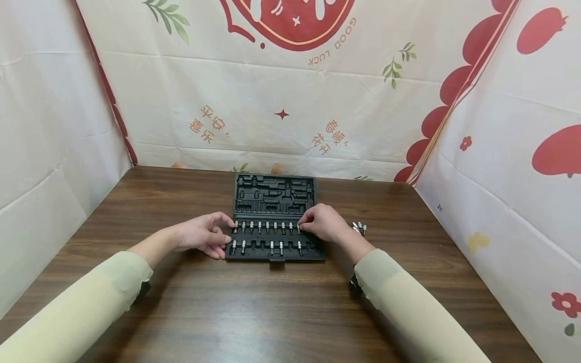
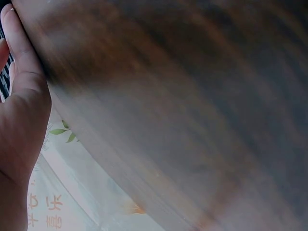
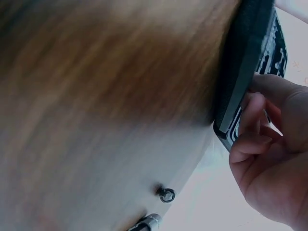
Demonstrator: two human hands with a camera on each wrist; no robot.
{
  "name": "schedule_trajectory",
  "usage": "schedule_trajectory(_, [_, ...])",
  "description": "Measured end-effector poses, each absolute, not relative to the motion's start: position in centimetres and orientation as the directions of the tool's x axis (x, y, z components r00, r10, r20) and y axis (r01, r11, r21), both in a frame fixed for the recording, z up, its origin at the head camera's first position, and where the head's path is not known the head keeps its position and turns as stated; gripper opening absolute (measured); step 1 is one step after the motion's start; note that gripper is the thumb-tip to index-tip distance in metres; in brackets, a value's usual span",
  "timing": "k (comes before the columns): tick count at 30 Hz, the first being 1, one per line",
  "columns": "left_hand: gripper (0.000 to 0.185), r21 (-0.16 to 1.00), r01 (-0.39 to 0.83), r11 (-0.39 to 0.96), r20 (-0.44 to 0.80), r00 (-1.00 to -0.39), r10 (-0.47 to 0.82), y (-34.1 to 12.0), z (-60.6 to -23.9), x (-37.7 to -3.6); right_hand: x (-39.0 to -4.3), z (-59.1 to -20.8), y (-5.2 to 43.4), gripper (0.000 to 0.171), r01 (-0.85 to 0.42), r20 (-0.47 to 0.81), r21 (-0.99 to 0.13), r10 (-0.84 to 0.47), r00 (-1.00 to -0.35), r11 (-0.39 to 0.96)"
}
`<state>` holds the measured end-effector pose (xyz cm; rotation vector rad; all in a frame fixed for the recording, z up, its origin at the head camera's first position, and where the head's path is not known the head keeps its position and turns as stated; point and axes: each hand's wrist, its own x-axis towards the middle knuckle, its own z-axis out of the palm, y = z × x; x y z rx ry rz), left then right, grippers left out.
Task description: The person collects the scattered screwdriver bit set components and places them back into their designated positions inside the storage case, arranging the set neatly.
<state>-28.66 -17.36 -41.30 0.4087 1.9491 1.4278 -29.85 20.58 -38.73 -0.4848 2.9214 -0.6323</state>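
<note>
Right hand (image 1: 323, 222) seems to pinch a metal bit (image 1: 298, 228) at the right end of the case's (image 1: 274, 195) upper row; mostly covered, so not certain. Left hand (image 1: 204, 236) lies relaxed against the left edge. Bit likely light, stiff, slick, hard to break; best held by its wide end. Other bits (image 1: 281, 247): shiny silver tops, narrower darker shafts.

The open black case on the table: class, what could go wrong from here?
The loose metal bits lie on the table to the right of the right hand, which might knock them. Its fingers are close to the seated bits in the upper row and could dislodge one. The left hand touches the black case at its left edge; an uneven push could shift it.
</note>
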Motion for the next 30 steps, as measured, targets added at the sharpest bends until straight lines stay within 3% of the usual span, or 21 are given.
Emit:
schedule_trajectory(7, [0.053, 0.927, -0.134, 0.35, -0.333, -0.721, 0.608, -17.38, -41.26, -28.57, -29.9, -39.02, 20.69, 0.009, -0.275, -0.042, -0.442, -0.326, -0.944, 0.854])
schedule_trajectory(15, [0.052, 0.926, -0.139, 0.352, -0.338, -0.722, 0.603, -17.33, -41.11, -28.44, -29.91, -39.05, 20.78, 0.008, -0.204, -0.09, -0.544, -0.298, -0.95, 0.814])
schedule_trajectory(30, [0.051, 0.929, -0.137, 0.344, -0.331, -0.722, 0.608, -17.36, -41.23, -28.49, -29.9, -39.15, 20.74, 0.005, -0.195, -0.091, -0.568, -0.296, -0.951, 0.8])
